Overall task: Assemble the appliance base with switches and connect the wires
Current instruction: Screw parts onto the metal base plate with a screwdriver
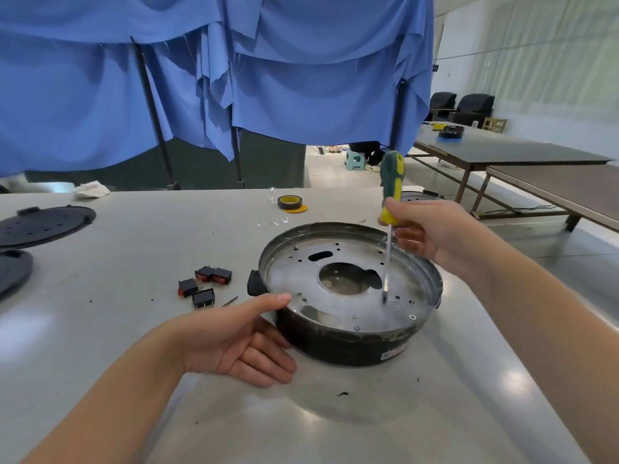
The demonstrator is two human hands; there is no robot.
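the appliance base (pixel 348 296) sits on the counter (pixel 134 249), right of centre. the rocker switches (pixel 204 285) lie just left of it. a tape roll (pixel 290 203) lies behind it. two lids (pixel 43 226) lie at the counter's far left edge. the screwdriver (pixel 391 209) stands upright inside the base.

Bright, even overhead light, daylight tone from the right side of the room. Glare patches on the table (pixel 100 329) near its front edge and front-right corner, plus a soft sheen on the metal plate (pixel 335 262) in the base. Shadows soft, short, under my left hand (pixel 241 343). Wide-angle bend at the edges; my forearms stretch. Screwdriver shaft (pixel 388 262) slightly motion-blurred. Overall mildly soft, compression smear.
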